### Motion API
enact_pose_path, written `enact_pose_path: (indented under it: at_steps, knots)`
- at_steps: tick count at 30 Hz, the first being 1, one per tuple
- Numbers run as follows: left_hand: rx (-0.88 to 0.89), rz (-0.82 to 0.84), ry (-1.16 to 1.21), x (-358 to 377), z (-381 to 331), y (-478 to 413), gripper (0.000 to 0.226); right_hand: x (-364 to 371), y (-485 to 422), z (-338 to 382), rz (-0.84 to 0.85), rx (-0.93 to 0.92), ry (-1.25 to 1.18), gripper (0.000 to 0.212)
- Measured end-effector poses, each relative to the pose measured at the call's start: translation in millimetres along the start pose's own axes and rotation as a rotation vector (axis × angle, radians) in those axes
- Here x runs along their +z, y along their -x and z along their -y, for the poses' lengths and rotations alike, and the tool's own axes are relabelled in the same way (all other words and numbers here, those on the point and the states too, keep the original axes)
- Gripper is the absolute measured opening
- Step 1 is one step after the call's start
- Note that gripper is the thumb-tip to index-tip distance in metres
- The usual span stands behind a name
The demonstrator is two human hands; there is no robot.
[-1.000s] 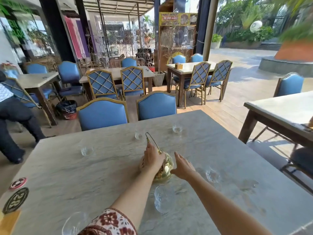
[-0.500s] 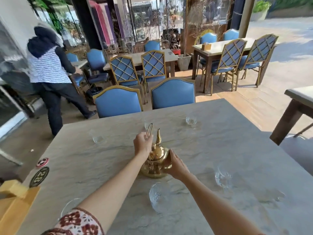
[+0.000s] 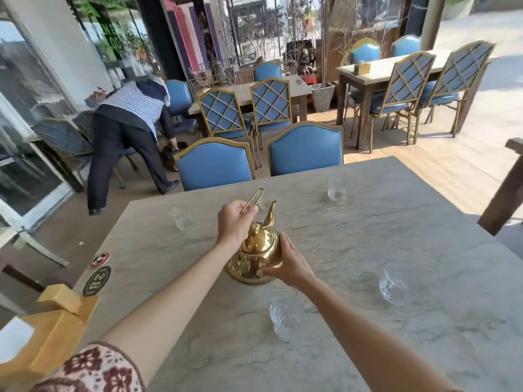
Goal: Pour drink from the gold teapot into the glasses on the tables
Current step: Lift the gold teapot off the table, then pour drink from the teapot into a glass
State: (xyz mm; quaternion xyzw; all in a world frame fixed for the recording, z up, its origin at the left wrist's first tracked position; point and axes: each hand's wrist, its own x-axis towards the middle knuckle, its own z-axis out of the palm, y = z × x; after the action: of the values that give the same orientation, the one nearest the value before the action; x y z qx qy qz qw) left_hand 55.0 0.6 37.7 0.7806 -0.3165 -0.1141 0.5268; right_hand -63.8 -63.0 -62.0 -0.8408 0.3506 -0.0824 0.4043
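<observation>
A gold teapot (image 3: 256,254) stands mid-table on the grey marble table (image 3: 368,227), its spout aimed at the far edge. My left hand (image 3: 235,222) grips its thin wire handle, raised above the lid. My right hand (image 3: 287,263) cups the pot's right side, thumb low near the base. Clear glasses stand around it: one at the near centre (image 3: 284,316), one at the right (image 3: 394,284), one at the far right (image 3: 337,188), one at the far left (image 3: 182,219). A further glass behind my left hand is mostly hidden.
Two blue padded chairs (image 3: 215,164) (image 3: 307,148) line the table's far side. A wooden tissue box (image 3: 53,332) and a number-28 sticker (image 3: 96,280) sit at the left edge. A person (image 3: 127,131) bends over beyond the far left corner. More tables and chairs stand behind.
My left hand lifted the wire handle upright and my right hand closed in against the pot's side. My view swung left and down; the person at the left walked off and bent over.
</observation>
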Motion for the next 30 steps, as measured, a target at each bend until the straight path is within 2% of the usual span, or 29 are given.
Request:
enact_pose_path:
  at_steps: [2, 6, 12, 19, 30]
  knots:
    - [-0.003, 0.010, 0.011, -21.1, -8.4, -5.2, 0.009, 2.1, -0.1, 18.4, -0.040, -0.014, -0.011, 0.137]
    - [0.015, -0.040, 0.031, -70.3, -20.4, -10.0, 0.029, 12.8, 12.8, 69.6, -0.098, -0.046, -0.036, 0.129]
    - [0.092, -0.128, 0.072, -154.6, -33.6, 4.3, 0.019, 42.7, 48.4, 140.9, -0.159, -0.148, -0.112, 0.124]
    - [0.028, -0.190, 0.099, -245.6, -33.1, 54.7, 0.015, 94.1, 119.1, 192.9, -0.192, -0.301, -0.149, 0.118]
    - [-0.146, -0.150, 0.014, -298.5, 24.0, 135.5, 0.022, 184.5, 194.7, 195.9, 0.043, -0.287, -0.146, 0.124]
